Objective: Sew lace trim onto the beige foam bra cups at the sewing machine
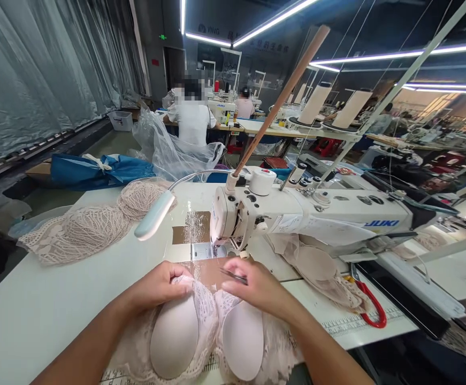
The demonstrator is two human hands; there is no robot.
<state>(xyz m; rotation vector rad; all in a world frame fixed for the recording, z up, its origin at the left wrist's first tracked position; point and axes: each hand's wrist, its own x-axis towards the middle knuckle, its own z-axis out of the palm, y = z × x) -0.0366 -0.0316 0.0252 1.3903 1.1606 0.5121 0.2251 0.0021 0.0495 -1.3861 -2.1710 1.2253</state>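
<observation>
A pale pink lace bra (174, 334) with two smooth moulded cups lies on the near table edge, its inner side facing up. My left hand (161, 284) pinches the top lace edge of the left cup between thumb and fingers. Above the right cup, my right hand (252, 283) is closed around a small dark, slim pointed metal tool (235, 276); its exact kind is hard to make out. The tool's tip points left, near the middle of the bra. Just beyond both hands is the white sewing machine (233, 214), its needle area over a metal plate (203, 251).
A beige lace bra (92, 227) lies at left, another piece (313, 264) at right beside red-handled scissors (373, 307). A lamp (154, 216) on a bent neck overhangs the table. A dark flat object (401, 299) lies right. People sit at machines farther back.
</observation>
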